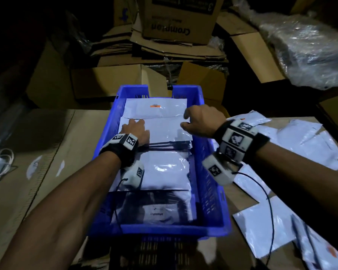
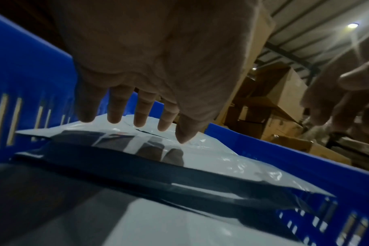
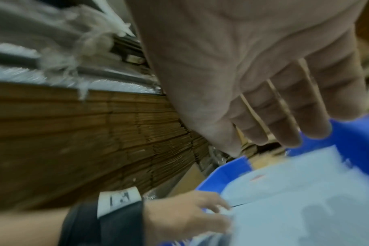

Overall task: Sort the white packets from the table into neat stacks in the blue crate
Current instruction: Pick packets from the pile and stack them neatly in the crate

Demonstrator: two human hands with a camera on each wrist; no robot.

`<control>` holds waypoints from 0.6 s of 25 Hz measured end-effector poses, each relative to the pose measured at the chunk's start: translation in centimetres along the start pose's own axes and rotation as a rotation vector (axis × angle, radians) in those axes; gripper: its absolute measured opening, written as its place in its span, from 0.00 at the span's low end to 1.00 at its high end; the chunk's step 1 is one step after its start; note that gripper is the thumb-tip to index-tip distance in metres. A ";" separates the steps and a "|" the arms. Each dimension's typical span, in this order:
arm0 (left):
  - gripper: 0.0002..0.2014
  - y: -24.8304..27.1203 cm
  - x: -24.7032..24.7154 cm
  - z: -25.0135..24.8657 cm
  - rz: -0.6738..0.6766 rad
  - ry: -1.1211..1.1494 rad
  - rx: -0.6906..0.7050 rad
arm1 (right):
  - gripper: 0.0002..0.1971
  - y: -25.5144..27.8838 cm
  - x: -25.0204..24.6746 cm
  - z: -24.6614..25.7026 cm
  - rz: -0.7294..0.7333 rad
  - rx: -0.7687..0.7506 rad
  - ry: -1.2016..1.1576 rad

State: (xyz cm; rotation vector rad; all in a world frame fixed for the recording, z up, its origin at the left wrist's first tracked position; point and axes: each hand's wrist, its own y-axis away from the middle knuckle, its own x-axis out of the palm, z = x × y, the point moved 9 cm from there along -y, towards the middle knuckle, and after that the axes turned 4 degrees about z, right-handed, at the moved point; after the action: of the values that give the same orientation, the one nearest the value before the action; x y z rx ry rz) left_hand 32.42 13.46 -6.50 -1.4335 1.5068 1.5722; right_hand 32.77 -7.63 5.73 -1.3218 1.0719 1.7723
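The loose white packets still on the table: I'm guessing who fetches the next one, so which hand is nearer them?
Right. The right hand hovers over the blue crate's right wall, beside the loose packets. The left hand rests on a packet at the crate's far-left side.

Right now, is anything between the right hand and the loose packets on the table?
Nothing visible. The right hand hovers empty over the crate's right rim, and the loose packets lie just beyond that rim on the table, uncovered. The left hand lies flat on a stack inside, out of that path.
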 end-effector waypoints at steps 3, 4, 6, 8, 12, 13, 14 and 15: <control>0.17 -0.6 0.2 0.7 0.008 0.072 -0.046 | 0.21 -3.5 2.4 3.3 0.130 0.010 -0.049; 0.17 -0.5 0.5 0.7 0.014 0.075 -0.052 | 0.20 -4.0 3.5 3.8 0.159 0.030 -0.051; 0.18 -0.9 1.0 0.9 0.018 0.095 -0.054 | 0.17 -4.7 5.5 4.2 0.172 0.063 -0.036; 0.18 -1.3 1.5 1.1 0.032 0.110 -0.052 | 0.15 -5.0 6.9 4.1 0.159 0.099 -0.015; 0.20 -1.6 2.4 1.3 0.047 0.140 -0.051 | 0.17 -5.9 8.7 3.8 0.184 0.138 -0.012; 0.20 -1.7 2.6 1.3 0.053 0.143 -0.052 | 0.17 -6.1 9.0 3.7 0.187 0.140 -0.014; 0.20 -1.7 2.7 1.2 0.058 0.140 -0.055 | 0.17 -6.3 9.2 3.6 0.191 0.143 -0.011; 0.20 -1.8 2.9 1.2 0.062 0.139 -0.056 | 0.17 -6.5 9.5 3.4 0.197 0.145 -0.005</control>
State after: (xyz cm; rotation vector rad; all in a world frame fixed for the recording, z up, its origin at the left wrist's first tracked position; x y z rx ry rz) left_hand 32.81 14.20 -10.04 -1.5704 1.6120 1.5909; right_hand 34.59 -1.31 -4.31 -1.1567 1.3399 1.7989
